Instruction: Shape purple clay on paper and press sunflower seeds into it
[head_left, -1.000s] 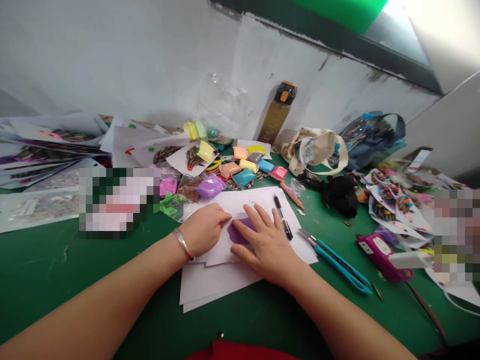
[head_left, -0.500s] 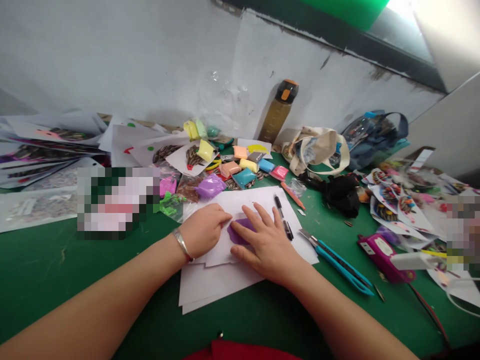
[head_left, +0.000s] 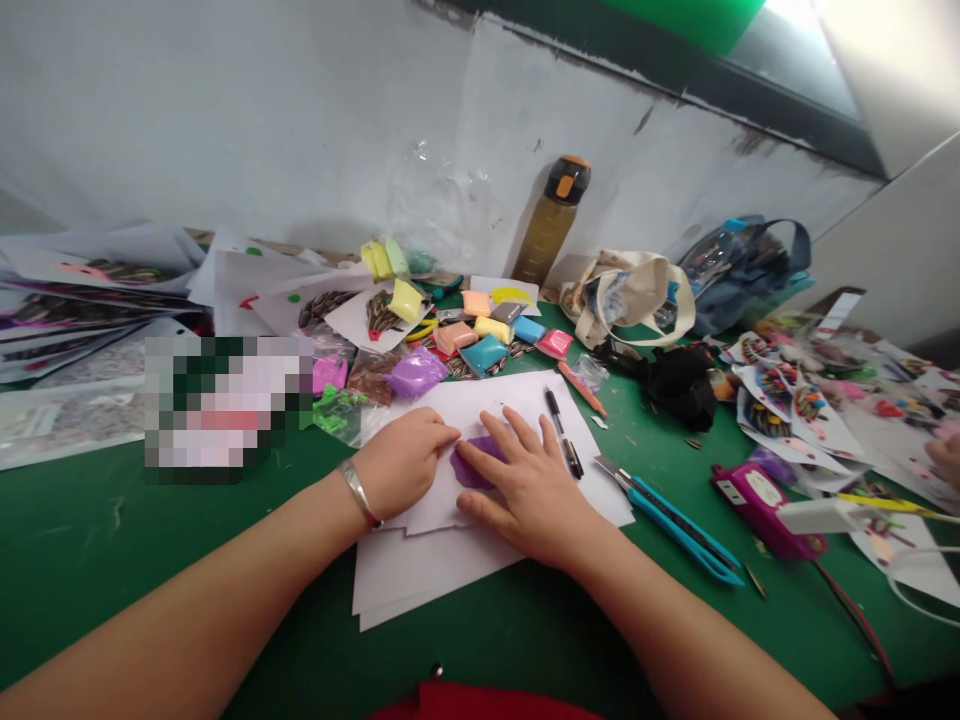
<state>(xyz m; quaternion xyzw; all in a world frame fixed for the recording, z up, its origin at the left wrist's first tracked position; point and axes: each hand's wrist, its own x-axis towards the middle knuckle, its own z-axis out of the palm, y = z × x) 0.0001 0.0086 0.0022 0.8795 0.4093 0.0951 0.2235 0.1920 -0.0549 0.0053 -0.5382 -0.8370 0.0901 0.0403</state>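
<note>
A thin, flat purple piece of modelling clay (head_left: 468,470) lies on a small stack of white paper (head_left: 420,585). My right hand (head_left: 529,490) rests palm down over it with fingers spread, covering its right part. At the clay's left edge is my left hand (head_left: 401,462), its fingers curled and its fingertips close to the sheet. Whether anything is pinched in them is hidden. A black pen (head_left: 562,432) lies on the paper to the right of my right hand. Beside the sheets sits a blue utility knife (head_left: 675,525) with its blade out.
Several bags of coloured clay (head_left: 484,355) lie behind the paper. A tall bottle (head_left: 551,220) stands against the wall, with a cream cloth bag (head_left: 626,300) to its right. A magenta box (head_left: 765,510) sits at right. Another person's hand (head_left: 946,455) shows at the right edge.
The whole view has shifted slightly. Both my hands keep their places on the paper and clay. At the far right, the other person's hand is now seen without blurring blocks.
</note>
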